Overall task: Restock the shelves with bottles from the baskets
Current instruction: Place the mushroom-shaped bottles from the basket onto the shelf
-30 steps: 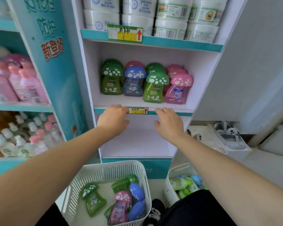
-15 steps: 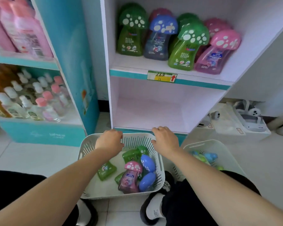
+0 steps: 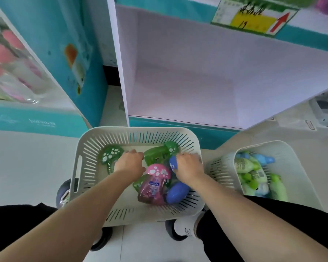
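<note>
Left grip point(image 3: 130, 163): inside near basket point(image 3: 87, 148), fingers curled down between left green bottle point(image 3: 110, 156) and far green bottle point(image 3: 157, 154). Cannot tell whether it has hold of either.
Right grip point(image 3: 187, 166): same basket, fingers curled, lying against blue-capped bottle point(image 3: 172, 164). Cannot tell whether it holds the bottle.
Pink bottle point(image 3: 153, 186) lies between the wrists, blue bottle point(image 3: 177, 191) touching its right side.
Basket sits on floor point(image 3: 27, 167), just in front of white shelf point(image 3: 187, 95).
Second basket point(image 3: 292, 148) to the right holds green and blue bottles.
Price tag point(image 3: 254, 17) on the shelf edge above.
</note>
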Action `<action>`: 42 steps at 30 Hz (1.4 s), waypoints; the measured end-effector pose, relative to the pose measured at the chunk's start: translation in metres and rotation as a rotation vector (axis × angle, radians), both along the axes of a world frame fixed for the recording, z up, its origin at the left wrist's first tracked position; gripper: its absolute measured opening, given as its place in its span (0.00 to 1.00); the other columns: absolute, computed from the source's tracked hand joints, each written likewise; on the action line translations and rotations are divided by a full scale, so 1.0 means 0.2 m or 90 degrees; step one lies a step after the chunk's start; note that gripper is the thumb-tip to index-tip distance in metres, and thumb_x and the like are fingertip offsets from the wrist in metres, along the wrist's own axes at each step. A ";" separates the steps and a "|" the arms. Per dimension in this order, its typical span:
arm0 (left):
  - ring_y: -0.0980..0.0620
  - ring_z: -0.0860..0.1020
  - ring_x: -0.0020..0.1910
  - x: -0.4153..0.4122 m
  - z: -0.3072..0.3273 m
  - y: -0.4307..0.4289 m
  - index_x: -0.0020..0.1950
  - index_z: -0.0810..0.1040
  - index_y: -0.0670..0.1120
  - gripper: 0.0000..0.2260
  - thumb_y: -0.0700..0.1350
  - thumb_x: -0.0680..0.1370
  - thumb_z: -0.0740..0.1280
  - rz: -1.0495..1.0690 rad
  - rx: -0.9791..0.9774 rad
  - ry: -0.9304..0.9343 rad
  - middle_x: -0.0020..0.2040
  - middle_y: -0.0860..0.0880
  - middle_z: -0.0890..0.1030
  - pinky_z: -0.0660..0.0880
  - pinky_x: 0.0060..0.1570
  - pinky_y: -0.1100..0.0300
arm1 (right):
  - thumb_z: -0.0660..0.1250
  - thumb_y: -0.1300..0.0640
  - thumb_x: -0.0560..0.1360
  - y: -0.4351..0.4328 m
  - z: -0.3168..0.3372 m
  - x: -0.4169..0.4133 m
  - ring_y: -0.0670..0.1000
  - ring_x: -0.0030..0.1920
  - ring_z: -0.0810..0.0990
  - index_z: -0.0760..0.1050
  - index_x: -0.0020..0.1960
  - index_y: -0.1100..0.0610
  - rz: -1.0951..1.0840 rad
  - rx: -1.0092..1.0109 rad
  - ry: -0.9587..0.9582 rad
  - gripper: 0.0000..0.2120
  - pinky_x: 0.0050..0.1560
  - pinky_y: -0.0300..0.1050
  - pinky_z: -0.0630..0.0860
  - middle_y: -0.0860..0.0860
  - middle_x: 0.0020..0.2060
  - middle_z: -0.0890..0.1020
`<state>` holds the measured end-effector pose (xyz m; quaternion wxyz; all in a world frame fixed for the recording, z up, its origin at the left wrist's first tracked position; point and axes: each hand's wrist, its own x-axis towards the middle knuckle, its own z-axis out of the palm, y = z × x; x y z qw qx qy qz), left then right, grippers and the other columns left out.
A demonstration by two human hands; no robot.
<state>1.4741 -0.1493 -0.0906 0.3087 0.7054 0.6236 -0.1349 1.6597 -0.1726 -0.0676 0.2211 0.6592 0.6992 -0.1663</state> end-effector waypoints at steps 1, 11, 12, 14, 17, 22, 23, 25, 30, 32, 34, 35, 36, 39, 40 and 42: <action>0.46 0.73 0.61 0.01 -0.04 0.01 0.66 0.73 0.47 0.21 0.49 0.75 0.69 -0.004 -0.012 0.000 0.61 0.47 0.75 0.74 0.59 0.52 | 0.67 0.55 0.74 0.00 -0.04 0.00 0.58 0.56 0.77 0.72 0.59 0.59 -0.008 -0.016 -0.004 0.15 0.60 0.51 0.68 0.57 0.54 0.79; 0.43 0.71 0.64 0.20 -0.35 0.14 0.75 0.58 0.46 0.30 0.33 0.75 0.62 -0.027 -0.047 -0.036 0.67 0.43 0.70 0.74 0.59 0.49 | 0.72 0.55 0.72 0.02 -0.25 0.03 0.60 0.59 0.74 0.62 0.63 0.60 -0.027 -0.076 0.011 0.26 0.57 0.52 0.73 0.60 0.58 0.74; 0.42 0.71 0.64 0.22 -0.36 0.15 0.75 0.58 0.46 0.30 0.33 0.75 0.62 -0.026 -0.051 -0.037 0.67 0.43 0.70 0.74 0.59 0.48 | 0.71 0.57 0.72 0.02 -0.26 0.03 0.60 0.59 0.74 0.62 0.63 0.59 -0.023 -0.069 0.008 0.25 0.57 0.52 0.72 0.60 0.58 0.74; 0.42 0.72 0.63 0.23 -0.38 0.16 0.74 0.59 0.45 0.28 0.32 0.75 0.62 -0.039 -0.036 -0.022 0.65 0.42 0.71 0.74 0.59 0.48 | 0.70 0.59 0.72 0.02 -0.27 0.03 0.60 0.59 0.74 0.63 0.62 0.58 -0.025 -0.056 0.015 0.23 0.57 0.52 0.72 0.59 0.57 0.75; 0.42 0.74 0.58 0.23 -0.40 0.18 0.70 0.64 0.44 0.25 0.32 0.74 0.63 -0.105 -0.009 0.021 0.60 0.42 0.72 0.75 0.57 0.50 | 0.69 0.60 0.71 0.02 -0.28 0.03 0.60 0.58 0.74 0.64 0.62 0.57 -0.055 -0.041 0.045 0.22 0.56 0.51 0.72 0.59 0.57 0.75; 0.49 0.76 0.49 0.02 -0.39 0.23 0.66 0.66 0.45 0.26 0.42 0.71 0.72 -0.103 -0.164 0.042 0.53 0.46 0.75 0.75 0.46 0.58 | 0.68 0.57 0.71 0.05 -0.26 0.02 0.60 0.57 0.73 0.66 0.62 0.55 -0.055 -0.025 0.091 0.22 0.52 0.50 0.71 0.56 0.57 0.75; 0.49 0.76 0.51 -0.02 -0.38 0.24 0.66 0.66 0.43 0.26 0.41 0.71 0.72 -0.100 -0.197 0.071 0.55 0.46 0.76 0.75 0.47 0.59 | 0.68 0.57 0.71 0.06 -0.25 0.01 0.60 0.57 0.72 0.65 0.64 0.54 -0.052 -0.025 0.101 0.23 0.50 0.50 0.71 0.56 0.58 0.74; 0.49 0.77 0.55 -0.08 -0.37 0.23 0.67 0.67 0.41 0.26 0.39 0.72 0.71 -0.095 -0.231 0.128 0.58 0.45 0.77 0.75 0.54 0.58 | 0.67 0.57 0.72 0.08 -0.26 0.00 0.58 0.56 0.72 0.65 0.67 0.52 -0.047 -0.010 0.121 0.24 0.46 0.48 0.70 0.54 0.58 0.74; 0.45 0.77 0.57 0.01 -0.40 0.20 0.78 0.41 0.49 0.42 0.37 0.74 0.67 0.118 -0.291 -0.086 0.65 0.39 0.72 0.78 0.50 0.57 | 0.66 0.63 0.72 0.11 -0.30 -0.03 0.57 0.57 0.71 0.64 0.71 0.48 -0.064 0.015 0.160 0.30 0.46 0.47 0.70 0.53 0.59 0.74; 0.42 0.75 0.60 0.06 -0.42 0.23 0.77 0.38 0.56 0.42 0.42 0.76 0.66 0.132 -0.268 -0.123 0.70 0.37 0.66 0.76 0.54 0.51 | 0.66 0.64 0.72 0.12 -0.31 -0.03 0.57 0.56 0.71 0.64 0.71 0.46 -0.086 0.013 0.161 0.31 0.46 0.47 0.70 0.54 0.57 0.73; 0.40 0.72 0.63 0.08 -0.45 0.24 0.77 0.44 0.58 0.38 0.54 0.76 0.66 0.060 -0.200 -0.033 0.70 0.39 0.66 0.72 0.61 0.44 | 0.66 0.64 0.72 0.12 -0.33 -0.02 0.57 0.55 0.71 0.62 0.71 0.45 -0.108 0.011 0.162 0.31 0.46 0.48 0.70 0.56 0.56 0.72; 0.41 0.73 0.62 0.09 -0.45 0.24 0.77 0.50 0.57 0.35 0.58 0.75 0.66 0.020 -0.178 0.016 0.68 0.40 0.68 0.72 0.61 0.43 | 0.66 0.63 0.72 0.11 -0.33 -0.01 0.58 0.55 0.72 0.61 0.72 0.45 -0.116 0.004 0.162 0.32 0.48 0.49 0.71 0.56 0.56 0.72; 0.42 0.74 0.59 0.10 -0.45 0.24 0.75 0.57 0.54 0.32 0.60 0.74 0.66 -0.005 -0.169 0.040 0.65 0.42 0.70 0.74 0.58 0.45 | 0.66 0.62 0.73 0.11 -0.34 0.00 0.58 0.55 0.72 0.58 0.73 0.45 -0.123 -0.005 0.162 0.33 0.49 0.50 0.72 0.56 0.58 0.71; 0.47 0.75 0.49 0.12 -0.44 0.23 0.63 0.72 0.45 0.23 0.56 0.74 0.67 -0.017 -0.169 0.038 0.56 0.45 0.72 0.77 0.48 0.54 | 0.67 0.63 0.73 0.12 -0.34 0.00 0.59 0.56 0.73 0.53 0.75 0.47 -0.137 -0.043 0.160 0.37 0.48 0.51 0.74 0.57 0.61 0.69; 0.49 0.74 0.47 0.12 -0.44 0.23 0.61 0.72 0.43 0.21 0.55 0.75 0.68 -0.022 -0.172 0.032 0.54 0.45 0.74 0.75 0.45 0.57 | 0.68 0.63 0.72 0.12 -0.34 0.00 0.59 0.57 0.73 0.53 0.75 0.48 -0.134 -0.054 0.156 0.37 0.48 0.52 0.75 0.57 0.62 0.68; 0.50 0.74 0.47 0.11 -0.40 0.23 0.61 0.72 0.42 0.20 0.53 0.76 0.67 -0.052 -0.170 0.030 0.54 0.45 0.76 0.72 0.44 0.58 | 0.70 0.63 0.71 0.12 -0.34 0.00 0.59 0.56 0.74 0.57 0.72 0.51 -0.125 -0.063 0.150 0.35 0.47 0.51 0.74 0.57 0.60 0.70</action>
